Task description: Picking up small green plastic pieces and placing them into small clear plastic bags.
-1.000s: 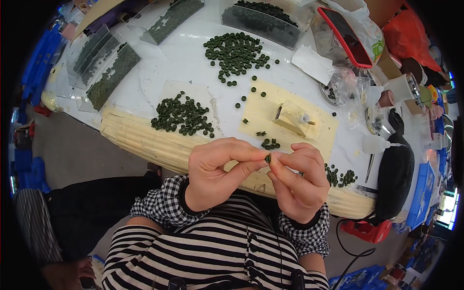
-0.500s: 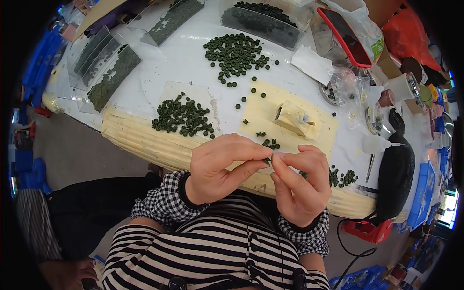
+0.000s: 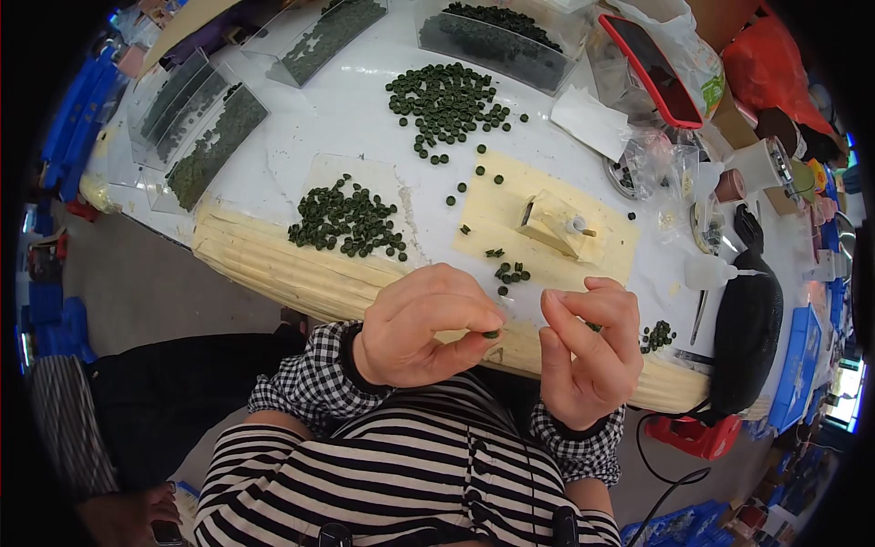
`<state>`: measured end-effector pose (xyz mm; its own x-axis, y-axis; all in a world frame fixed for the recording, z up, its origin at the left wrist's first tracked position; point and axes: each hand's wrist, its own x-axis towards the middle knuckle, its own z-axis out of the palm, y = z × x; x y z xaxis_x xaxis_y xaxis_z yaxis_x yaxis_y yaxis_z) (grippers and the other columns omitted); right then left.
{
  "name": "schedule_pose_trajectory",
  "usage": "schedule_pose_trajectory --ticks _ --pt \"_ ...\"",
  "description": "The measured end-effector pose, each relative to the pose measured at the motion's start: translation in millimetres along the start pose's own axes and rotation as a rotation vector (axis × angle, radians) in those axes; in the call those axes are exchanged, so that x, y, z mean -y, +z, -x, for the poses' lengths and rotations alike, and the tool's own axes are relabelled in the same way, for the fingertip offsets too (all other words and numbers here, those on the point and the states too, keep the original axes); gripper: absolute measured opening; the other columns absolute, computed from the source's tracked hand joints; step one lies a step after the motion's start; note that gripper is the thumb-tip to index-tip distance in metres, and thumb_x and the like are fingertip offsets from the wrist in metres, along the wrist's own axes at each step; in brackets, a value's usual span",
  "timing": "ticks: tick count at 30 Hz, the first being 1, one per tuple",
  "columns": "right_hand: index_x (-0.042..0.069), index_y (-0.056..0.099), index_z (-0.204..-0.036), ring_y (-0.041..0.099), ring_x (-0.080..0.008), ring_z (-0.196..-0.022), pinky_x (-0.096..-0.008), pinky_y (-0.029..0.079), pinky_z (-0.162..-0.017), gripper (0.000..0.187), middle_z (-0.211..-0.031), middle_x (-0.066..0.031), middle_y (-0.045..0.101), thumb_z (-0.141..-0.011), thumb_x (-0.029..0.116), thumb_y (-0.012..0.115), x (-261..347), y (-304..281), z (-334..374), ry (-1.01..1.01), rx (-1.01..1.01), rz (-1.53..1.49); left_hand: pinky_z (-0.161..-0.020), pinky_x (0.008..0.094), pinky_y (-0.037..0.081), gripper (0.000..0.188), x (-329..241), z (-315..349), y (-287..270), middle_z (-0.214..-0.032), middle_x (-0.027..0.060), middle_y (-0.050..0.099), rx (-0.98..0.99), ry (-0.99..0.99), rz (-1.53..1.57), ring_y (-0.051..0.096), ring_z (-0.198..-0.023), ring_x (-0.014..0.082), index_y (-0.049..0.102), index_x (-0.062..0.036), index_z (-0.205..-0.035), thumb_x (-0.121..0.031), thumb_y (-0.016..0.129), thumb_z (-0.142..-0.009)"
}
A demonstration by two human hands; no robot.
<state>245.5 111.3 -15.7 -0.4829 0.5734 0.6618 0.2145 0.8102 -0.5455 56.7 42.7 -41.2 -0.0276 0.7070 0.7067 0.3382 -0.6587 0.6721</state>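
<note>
My left hand (image 3: 421,330) pinches a small dark green disc (image 3: 491,335) between thumb and forefinger, just above the table's front edge. To its right, my right hand (image 3: 597,351) has thumb and forefinger apart, the other fingers loosely curled. A bit of green shows between those fingers; I cannot tell whether it is held or lies behind them. Several loose green discs (image 3: 512,273) lie just beyond both hands. A heap of greenish pieces (image 3: 346,219) lies at the left, and a larger heap of discs (image 3: 447,100) farther back. A small group of discs (image 3: 656,336) sits right of my right hand.
A block wrapped in cream tape (image 3: 558,226) stands on a yellow sheet (image 3: 488,214). Clear trays (image 3: 214,150) of green pieces line the back left. At the right are a red-cased phone (image 3: 652,73), a white squeeze bottle (image 3: 709,273) and a black bag-like object (image 3: 749,319).
My hands have come apart: the right moved to the right, the left slightly down, with a green disc in its pinch. A loose disc near the fingertips now shows.
</note>
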Motion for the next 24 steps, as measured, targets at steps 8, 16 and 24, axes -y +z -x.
schedule_pose_trajectory --ticks 8,16,24 --pt "0.008 0.076 -0.101 0.062 -0.0199 -0.084 -0.0396 0.049 -0.082 0.029 -0.092 -0.0050 0.069 -0.072 0.003 0.077 -1.0 0.3 -0.1 0.011 -0.012 -0.001 -0.064 0.0316 0.053 0.021 -0.9 -0.1 -0.3 -0.089 0.0096 0.070 -0.008 -0.006 -0.002 0.067 -0.074 0.0234 0.061 -0.0008 -0.102 0.002 0.070 -0.083" --pt "0.008 0.076 -0.100 0.062 -0.0211 -0.084 -0.0395 0.050 -0.082 0.027 -0.093 -0.0057 0.069 -0.073 0.003 0.076 -2.0 0.1 0.7 0.027 -0.013 0.007 -0.067 0.0304 0.052 0.020 1.7 1.1 2.1 -0.088 0.0102 0.069 -0.032 -0.069 0.066 0.067 -0.075 0.0236 0.065 0.0010 -0.102 0.002 0.071 -0.083" --pt "0.008 0.076 -0.100 0.061 -0.0216 -0.084 -0.0399 0.050 -0.082 0.028 -0.094 -0.0054 0.069 -0.073 0.002 0.076 -2.7 -0.4 1.9 0.041 -0.010 0.014 -0.072 0.0268 0.053 0.022 3.1 2.9 -0.3 -0.093 0.0130 0.068 0.013 -0.385 0.536 0.067 -0.083 0.0176 0.065 0.0053 -0.109 0.002 0.067 -0.088"
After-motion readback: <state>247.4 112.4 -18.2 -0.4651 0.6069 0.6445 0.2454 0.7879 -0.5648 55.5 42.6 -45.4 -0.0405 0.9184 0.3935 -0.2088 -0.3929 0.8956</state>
